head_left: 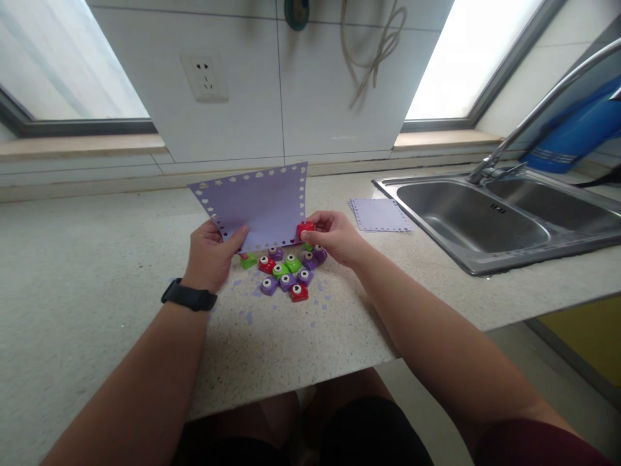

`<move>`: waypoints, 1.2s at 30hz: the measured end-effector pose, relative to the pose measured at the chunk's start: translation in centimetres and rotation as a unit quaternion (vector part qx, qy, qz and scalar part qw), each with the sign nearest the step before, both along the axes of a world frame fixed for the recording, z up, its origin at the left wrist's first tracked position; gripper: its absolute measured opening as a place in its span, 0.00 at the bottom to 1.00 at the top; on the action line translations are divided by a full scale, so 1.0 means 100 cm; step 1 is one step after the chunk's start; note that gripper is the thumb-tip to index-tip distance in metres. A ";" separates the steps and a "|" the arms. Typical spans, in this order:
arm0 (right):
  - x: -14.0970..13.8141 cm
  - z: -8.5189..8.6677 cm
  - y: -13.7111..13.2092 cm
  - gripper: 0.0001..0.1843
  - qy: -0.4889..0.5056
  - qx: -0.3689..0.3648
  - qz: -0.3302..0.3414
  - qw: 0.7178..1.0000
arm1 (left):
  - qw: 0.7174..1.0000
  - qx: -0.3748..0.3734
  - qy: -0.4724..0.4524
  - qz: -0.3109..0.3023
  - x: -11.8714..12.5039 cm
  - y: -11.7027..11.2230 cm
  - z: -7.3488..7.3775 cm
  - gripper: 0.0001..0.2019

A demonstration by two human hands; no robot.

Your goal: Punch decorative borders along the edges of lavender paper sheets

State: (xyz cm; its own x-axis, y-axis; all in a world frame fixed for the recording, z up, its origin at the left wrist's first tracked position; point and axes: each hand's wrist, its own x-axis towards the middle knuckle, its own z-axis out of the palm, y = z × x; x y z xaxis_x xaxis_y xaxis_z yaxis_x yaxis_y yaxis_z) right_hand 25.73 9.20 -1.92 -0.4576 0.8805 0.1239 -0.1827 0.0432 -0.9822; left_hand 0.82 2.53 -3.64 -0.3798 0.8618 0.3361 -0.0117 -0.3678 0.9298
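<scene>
My left hand [213, 249] grips a sheet of purple paper [262, 207] by its lower left part, thumb on the front. Small shapes are punched all along the sheet's edges. At its lower right corner my right hand [334, 234] is closed on a red craft punch [304, 231], which sits on the paper's edge. Below the sheet, several more craft punches in purple, green and red lie clustered on the counter, among them a red one [299, 292] and a green one [292, 263]. The sheet partly hides the ones at the back.
Purple paper scraps [249, 318] are scattered around the punches on the speckled counter [121, 259]. A stack of punched purple sheets [381, 215] lies to the right, beside the steel sink [466, 259] with its faucet [504, 152]. Behind stands a tiled wall with a socket [205, 76].
</scene>
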 end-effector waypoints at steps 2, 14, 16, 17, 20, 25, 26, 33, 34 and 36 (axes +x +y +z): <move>0.000 -0.001 0.000 0.21 0.005 0.000 -0.001 1.000 | 1.000 0.003 -0.002 -0.002 0.001 0.000 0.000 0.20; 0.000 -0.002 0.002 0.23 0.003 -0.005 -0.002 1.000 | 1.000 0.001 0.003 -0.010 0.003 -0.004 0.006 0.19; 0.000 -0.002 0.001 0.22 0.000 -0.007 -0.004 1.000 | 1.000 0.008 0.003 -0.005 0.003 -0.004 0.006 0.20; 0.000 -0.002 0.001 0.22 -0.001 -0.007 -0.005 1.000 | 1.000 0.010 0.004 -0.003 0.003 -0.004 0.006 0.20; -0.001 -0.001 0.000 0.22 0.003 -0.007 -0.007 1.000 | 1.000 0.008 0.006 -0.005 0.003 -0.004 0.005 0.20; -0.003 -0.001 -0.002 0.24 0.012 -0.009 -0.014 1.000 | 1.000 0.013 -0.009 -0.022 0.002 -0.002 0.002 0.20; -0.003 0.000 -0.003 0.25 0.014 -0.008 -0.014 1.000 | 1.000 0.012 -0.010 -0.024 0.002 -0.002 0.002 0.20; -0.006 0.002 -0.006 0.26 0.038 -0.013 -0.001 0.999 | 0.999 0.013 -0.015 -0.035 0.002 -0.003 0.002 0.19; -0.006 0.002 -0.006 0.27 0.040 -0.014 0.000 0.999 | 0.999 0.013 -0.015 -0.038 0.001 -0.004 0.002 0.19; -0.007 0.002 -0.007 0.27 0.044 -0.011 0.000 0.999 | 0.999 0.013 -0.012 -0.041 0.000 -0.003 0.001 0.19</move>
